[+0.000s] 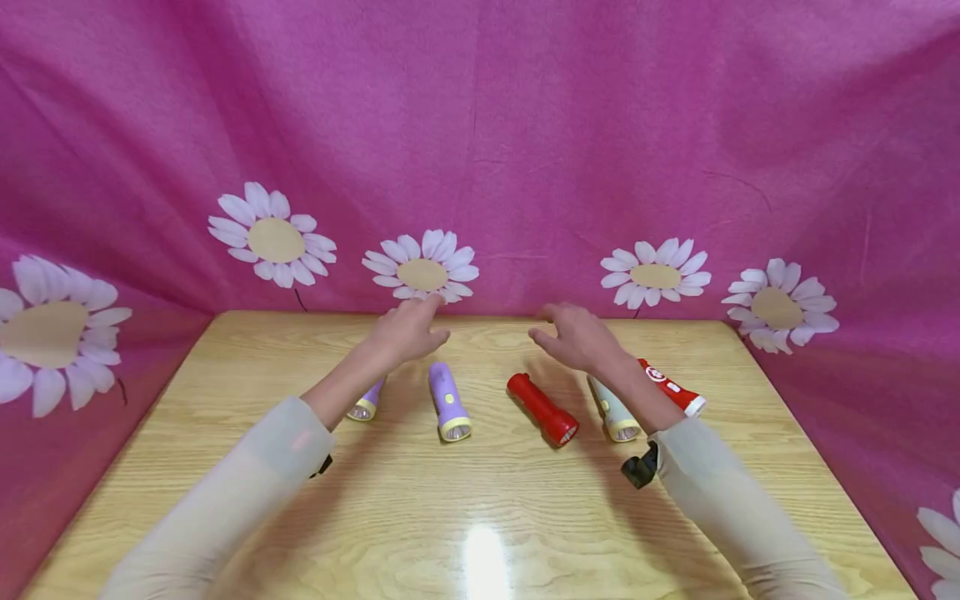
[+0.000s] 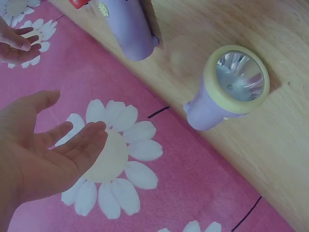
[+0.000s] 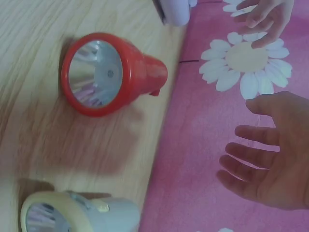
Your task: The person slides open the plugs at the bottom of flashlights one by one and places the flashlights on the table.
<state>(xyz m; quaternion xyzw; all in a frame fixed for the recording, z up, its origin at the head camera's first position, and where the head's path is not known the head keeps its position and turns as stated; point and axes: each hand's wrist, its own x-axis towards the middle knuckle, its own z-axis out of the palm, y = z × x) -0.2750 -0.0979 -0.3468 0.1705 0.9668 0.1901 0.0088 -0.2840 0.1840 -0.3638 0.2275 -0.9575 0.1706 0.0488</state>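
Note:
My left hand [image 1: 408,327] hovers over the far part of the table, fingers loosely extended and holding nothing. Below its wrist lies a purple flashlight [image 1: 367,402], partly hidden by the forearm. Another purple flashlight [image 1: 448,404] with a yellow rim lies just right of it. My right hand [image 1: 576,335] is also raised, fingers spread and slightly bent, with nothing in it. Nearest to it are a red flashlight [image 1: 543,409] and a pale grey-blue flashlight [image 1: 615,410], the latter partly behind the forearm. A red flashlight with a white rim [image 1: 671,387] lies farther right, partly covered by the arm.
The flashlights lie in a loose row on a wooden table [image 1: 420,508]. A pink cloth [image 1: 525,150] with white daisies hangs behind the table and along both sides. Dark wrist straps show at both sleeves, the right one with a black mount [image 1: 640,469].

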